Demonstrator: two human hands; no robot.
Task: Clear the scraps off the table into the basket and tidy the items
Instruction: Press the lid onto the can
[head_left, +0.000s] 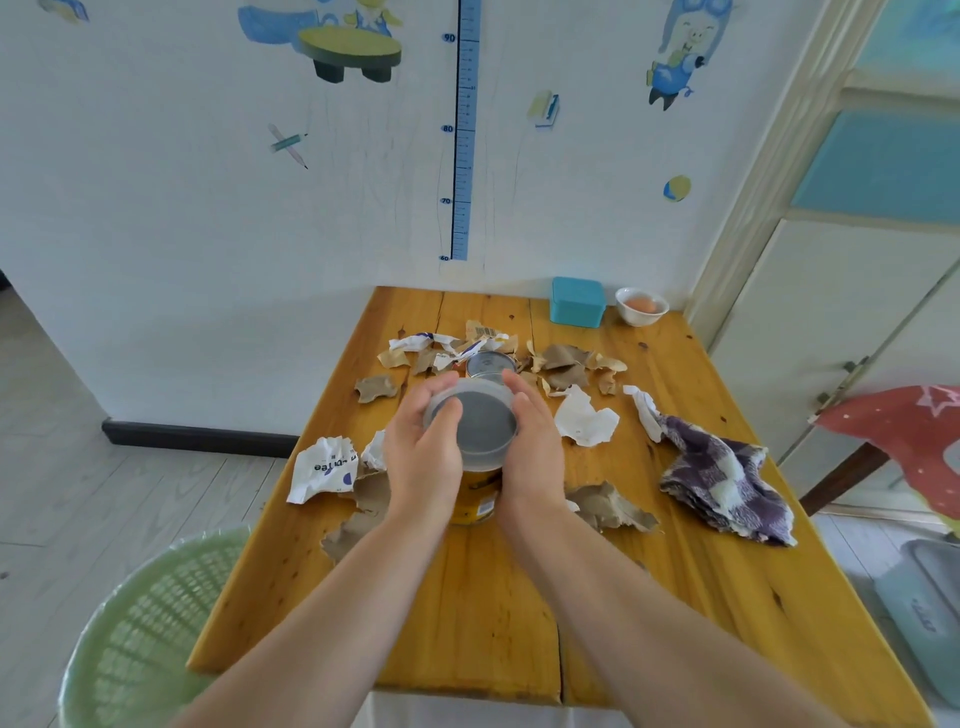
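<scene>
At frame centre, left grip (423, 457) and right grip (535, 449) both clasp a translucent lid (480, 423) over the yellow can (475, 501) on the bench (467, 597).

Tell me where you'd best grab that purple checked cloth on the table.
Probably pinch the raised, bunched folds in the middle of the cloth, coming down from above. It lies crumpled in a heap near the table's right edge, so its flat edges offer little to grip.

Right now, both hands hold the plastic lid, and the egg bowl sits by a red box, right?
No. The box beside the egg bowl is teal, not red, as the head view shows. The left hand and right hand do hold the plastic lid.
</scene>
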